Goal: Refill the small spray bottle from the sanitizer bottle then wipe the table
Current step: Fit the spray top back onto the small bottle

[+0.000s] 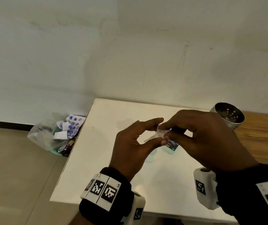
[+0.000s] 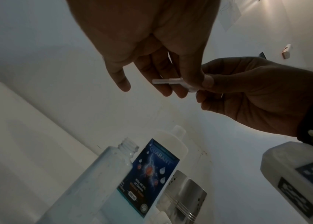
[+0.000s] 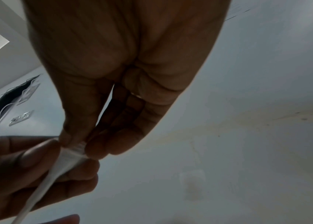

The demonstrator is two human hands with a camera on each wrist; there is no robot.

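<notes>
Both hands hold a small clear funnel (image 1: 156,135) in the air above the white table (image 1: 113,168). My left hand (image 1: 162,130) pinches it between thumb and index finger. Pinching its wide ribbed end (image 3: 78,149) are the fingertips of my right hand (image 1: 164,132). The funnel's narrow stem (image 2: 163,81) points left. Under the hands stands the small spray bottle (image 2: 111,174), uncapped, its threaded neck (image 2: 128,146) open. Right beside it is the sanitizer bottle (image 2: 151,171), with a blue label and a white cap (image 2: 178,132). The head view shows only the bottles' lower parts.
A perforated steel cup (image 1: 229,115) stands at the table's back right, behind the bottles. A wooden surface (image 1: 263,138) adjoins the table on the right. On the floor by the table's left edge sits a bin bag (image 1: 55,135) full of waste. A wall runs close behind.
</notes>
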